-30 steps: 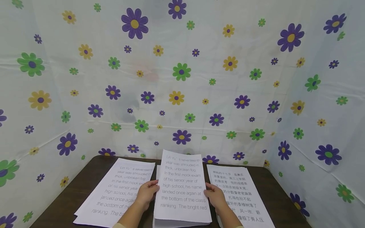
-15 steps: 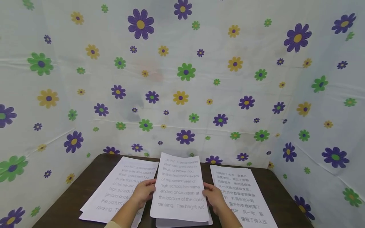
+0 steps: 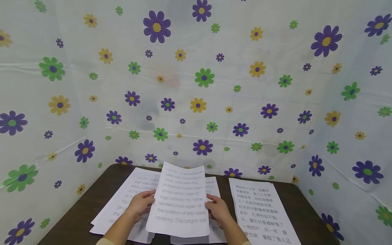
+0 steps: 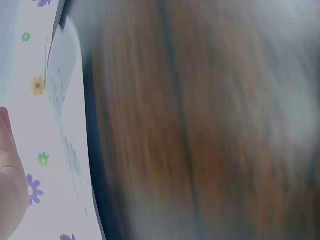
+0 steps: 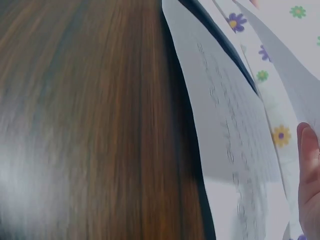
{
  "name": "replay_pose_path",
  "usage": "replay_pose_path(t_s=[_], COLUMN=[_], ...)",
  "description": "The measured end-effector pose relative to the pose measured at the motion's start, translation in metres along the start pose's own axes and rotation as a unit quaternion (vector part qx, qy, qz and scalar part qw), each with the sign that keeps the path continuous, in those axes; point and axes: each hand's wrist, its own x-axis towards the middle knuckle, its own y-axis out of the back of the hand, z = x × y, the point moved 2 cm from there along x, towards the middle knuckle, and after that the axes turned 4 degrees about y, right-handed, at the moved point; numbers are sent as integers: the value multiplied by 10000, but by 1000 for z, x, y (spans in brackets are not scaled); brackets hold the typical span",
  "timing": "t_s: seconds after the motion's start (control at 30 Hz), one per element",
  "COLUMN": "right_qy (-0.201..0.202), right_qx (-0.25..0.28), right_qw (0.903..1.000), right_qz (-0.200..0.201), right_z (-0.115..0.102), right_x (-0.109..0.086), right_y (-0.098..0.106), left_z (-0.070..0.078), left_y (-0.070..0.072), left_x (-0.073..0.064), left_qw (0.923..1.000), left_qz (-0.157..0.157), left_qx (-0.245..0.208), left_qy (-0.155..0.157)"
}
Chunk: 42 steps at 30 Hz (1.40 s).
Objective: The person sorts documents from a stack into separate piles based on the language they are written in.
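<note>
A white sheet of paper [image 3: 179,202] printed with large English text is held up over the table, its top edge slightly bowed. My left hand [image 3: 139,206] pinches its left edge and my right hand [image 3: 218,207] pinches its right edge, thumbs in front. Behind and below it lies a middle stack of paper [image 3: 214,189] with similar print, partly hidden. The left stack of paper [image 3: 117,204] is partly covered by the held sheet and my left hand. In the wrist views only parts of the left hand [image 4: 11,185] and right hand [image 5: 310,175] show.
To the right, a stack of paper [image 3: 260,207] with Chinese text lies on the dark wooden table [image 3: 297,204]. A white flower-patterned cloth [image 3: 183,85] encloses the table at the back and both sides.
Both hands have carried the sheet leftward, off the middle stack and partly over the left stack. More of the middle stack now shows. The camera view has shifted slightly left.
</note>
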Motion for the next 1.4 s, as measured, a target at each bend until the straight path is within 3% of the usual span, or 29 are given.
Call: replay_pose_path(t_s=[0.9, 1.4], right_qy=[6, -107], right_qx=[126, 121], right_qw=[9994, 9989], right_qz=[-330, -433], right_z=[-23, -27], right_x=[-2, 0], right_y=[-92, -122], left_z=[-6, -13], left_y=[94, 123], left_x=[-1, 3], left_qw=[9986, 9952], left_qz=[322, 532], left_qx=[386, 738], left_qy=[146, 371])
